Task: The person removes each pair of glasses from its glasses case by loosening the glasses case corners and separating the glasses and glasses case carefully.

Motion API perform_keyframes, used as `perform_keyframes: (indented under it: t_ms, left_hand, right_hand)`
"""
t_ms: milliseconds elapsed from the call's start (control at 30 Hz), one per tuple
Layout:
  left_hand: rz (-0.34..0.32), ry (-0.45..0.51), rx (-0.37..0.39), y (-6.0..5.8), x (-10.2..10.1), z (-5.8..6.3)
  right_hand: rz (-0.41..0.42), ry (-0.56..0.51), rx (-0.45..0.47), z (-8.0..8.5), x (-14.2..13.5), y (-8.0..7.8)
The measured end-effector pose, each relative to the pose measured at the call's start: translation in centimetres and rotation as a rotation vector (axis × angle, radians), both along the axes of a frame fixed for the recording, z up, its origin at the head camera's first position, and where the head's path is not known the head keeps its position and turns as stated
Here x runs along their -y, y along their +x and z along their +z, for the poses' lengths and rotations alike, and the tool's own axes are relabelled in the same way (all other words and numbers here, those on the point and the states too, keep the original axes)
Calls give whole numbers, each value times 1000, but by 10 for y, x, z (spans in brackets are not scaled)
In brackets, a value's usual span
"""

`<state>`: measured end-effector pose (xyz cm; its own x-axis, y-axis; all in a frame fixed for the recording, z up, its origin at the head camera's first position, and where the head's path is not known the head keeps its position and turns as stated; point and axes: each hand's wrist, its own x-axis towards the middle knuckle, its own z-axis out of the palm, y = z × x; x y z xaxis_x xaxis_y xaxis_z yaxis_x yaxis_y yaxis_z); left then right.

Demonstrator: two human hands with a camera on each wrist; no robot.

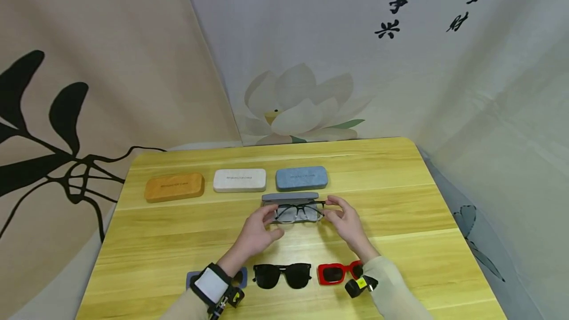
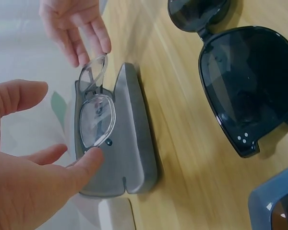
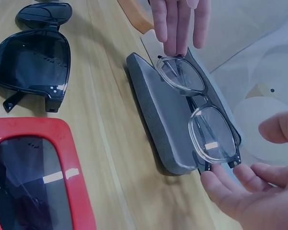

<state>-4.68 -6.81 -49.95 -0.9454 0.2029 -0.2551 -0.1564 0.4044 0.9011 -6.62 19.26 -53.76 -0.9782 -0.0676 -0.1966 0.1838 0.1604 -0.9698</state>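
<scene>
A pair of eyeglasses (image 1: 302, 206), dark along the top with clear lower rims, is over the open grey glasses case (image 1: 290, 196). At the glasses' left end, my left hand (image 1: 258, 233) touches the frame with its fingertips, the thumb spread apart. My right hand (image 1: 348, 225) touches the opposite end the same way, its thumb (image 3: 276, 128) also off the frame. Both wrist views show the temples folded behind the lenses (image 3: 212, 129). Whether the glasses rest on the case's lining I cannot tell.
Behind stand an orange case (image 1: 175, 187), a white case (image 1: 239, 180) and a blue case (image 1: 302, 178). Nearer lie black sunglasses (image 1: 268, 276), red sunglasses (image 1: 332, 274) partly behind the right wrist, and blue-framed sunglasses (image 1: 191, 277) partly under the left wrist.
</scene>
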Motion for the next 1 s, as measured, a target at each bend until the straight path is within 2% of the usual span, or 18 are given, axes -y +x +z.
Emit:
perform_keyframes:
  t_ms: [233,1000]
  left_hand:
    - [-4,-6,-6,3,-6,3]
    - [-67,147,-13,12,-35,2]
  right_hand:
    - [-16,-5,3,4,-8,4]
    - [-94,54,32,11,-40,14]
